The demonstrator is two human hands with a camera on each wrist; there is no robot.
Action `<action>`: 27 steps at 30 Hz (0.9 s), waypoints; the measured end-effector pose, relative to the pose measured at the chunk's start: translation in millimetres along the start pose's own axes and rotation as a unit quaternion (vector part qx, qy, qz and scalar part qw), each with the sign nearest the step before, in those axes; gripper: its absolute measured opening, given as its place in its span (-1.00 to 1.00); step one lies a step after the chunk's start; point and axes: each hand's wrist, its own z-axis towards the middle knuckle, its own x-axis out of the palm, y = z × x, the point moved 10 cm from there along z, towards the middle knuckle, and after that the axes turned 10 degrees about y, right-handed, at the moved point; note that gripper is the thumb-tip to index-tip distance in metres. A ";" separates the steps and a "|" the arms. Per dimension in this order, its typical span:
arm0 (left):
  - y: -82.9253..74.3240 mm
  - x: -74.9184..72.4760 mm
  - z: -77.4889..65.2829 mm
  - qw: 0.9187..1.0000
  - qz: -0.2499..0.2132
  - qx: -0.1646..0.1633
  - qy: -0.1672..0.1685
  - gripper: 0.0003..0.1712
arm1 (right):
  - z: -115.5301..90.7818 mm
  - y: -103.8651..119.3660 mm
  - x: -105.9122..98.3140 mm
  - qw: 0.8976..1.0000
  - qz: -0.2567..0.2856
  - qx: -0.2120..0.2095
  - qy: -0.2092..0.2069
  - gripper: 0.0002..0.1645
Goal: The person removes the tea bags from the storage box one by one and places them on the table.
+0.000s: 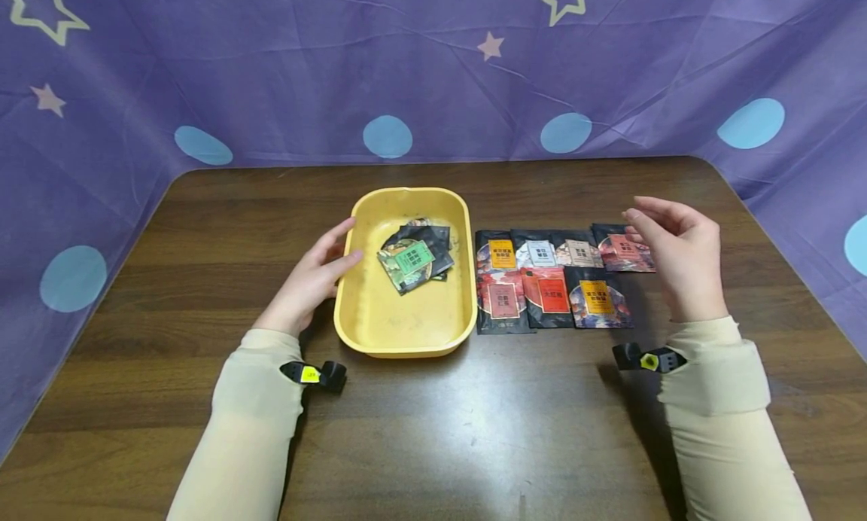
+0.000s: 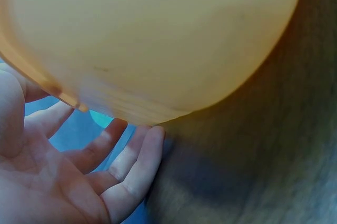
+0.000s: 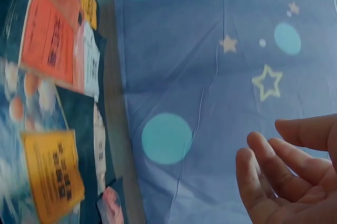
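My left hand (image 1: 310, 281) holds the left side of a yellow plastic tub (image 1: 405, 342), thumb over the rim and fingers along the outer wall. In the left wrist view, fingertips (image 2: 155, 132) meet that wall. Several small dark sachets lie in a loose pile inside, a green-labelled sachet (image 1: 412, 260) on top. Raised over the right end of two rows of sachets, my right hand (image 1: 687, 257) holds nothing, its fingers loosely bent. Below its fingertips lies a pink-labelled sachet (image 1: 625, 251). An orange-labelled sachet (image 1: 599, 298) ends the front row.
Beside the tub's right wall are a yellow-labelled sachet (image 1: 501, 253) and a pink-labelled sachet (image 1: 504, 303), with a red-labelled sachet (image 1: 554, 295) alongside. All rest on a brown wooden table (image 1: 474, 446). A purple patterned cloth (image 1: 460, 84) hangs behind and at both sides.
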 end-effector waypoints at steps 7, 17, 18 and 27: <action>-0.3 -0.3 -0.9 1.000 0.000 0.001 -0.001 -0.26 | -5.5 12.7 25.8 0.993 -0.115 -0.022 0.021 -0.70; -0.8 -0.3 -1.1 1.000 -0.004 0.001 0.001 -0.27 | -19.3 23.0 60.9 0.981 -0.175 -0.055 0.059 -0.57; -0.7 -0.3 -0.9 1.000 -0.004 0.001 0.001 -0.27 | -21.0 23.9 64.2 0.980 -0.179 -0.057 0.063 -0.58; 1.4 -0.1 -0.8 1.000 0.000 -0.007 0.002 -0.26 | -28.4 29.2 100.5 0.972 -0.185 -0.081 0.116 -0.61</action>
